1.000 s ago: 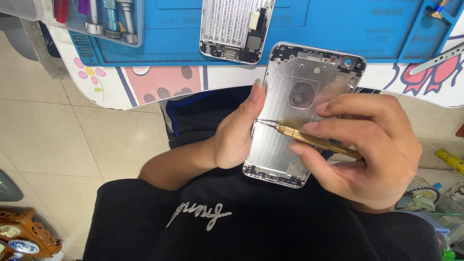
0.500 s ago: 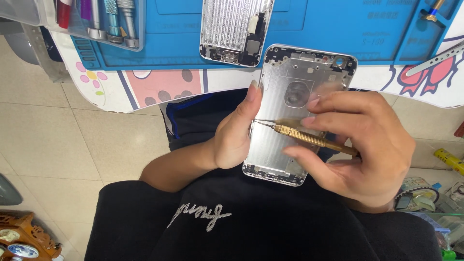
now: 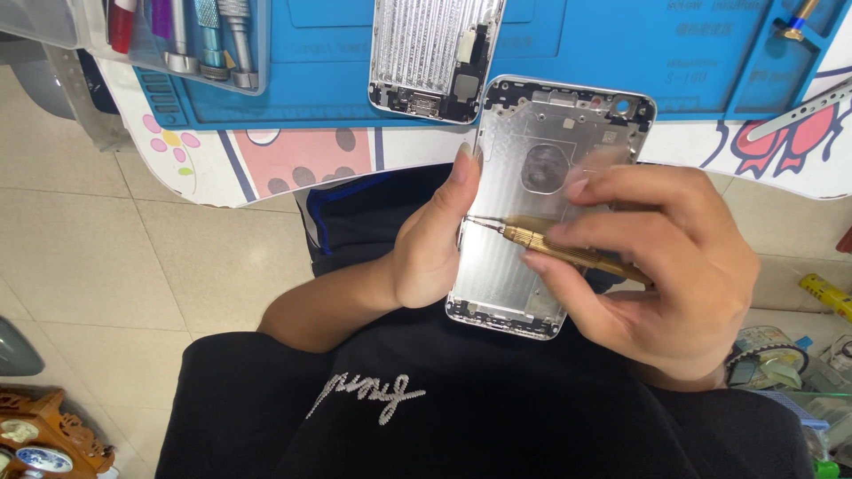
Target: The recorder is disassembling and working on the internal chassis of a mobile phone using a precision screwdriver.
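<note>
The stripped phone rear housing sits in the middle of the frame, held up over the person's lap, its top edge overlapping the near edge of the blue work mat. It is an empty silver shell, inner face up, with a round cutout in its upper half. It looks light and thin, stiff enough along the frame but likely to flex or dent across the flat back, and the bare metal looks slippery. The long side rails seem the safest place to take hold, clear of the small fittings along the top and bottom edges.

The left hand does just that: its fingers are closed on the shell's left rail, thumb lying up along that edge. The right hand is closed in a pinch on a brass precision screwdriver, fingers bunched together around the knurled shaft. The tip points left and meets the inner left edge of the shell, just beside the left thumb.

At upper centre, a second phone part with its metal shield plate lies on the mat. A clear tray of tools sits at upper left.
</note>
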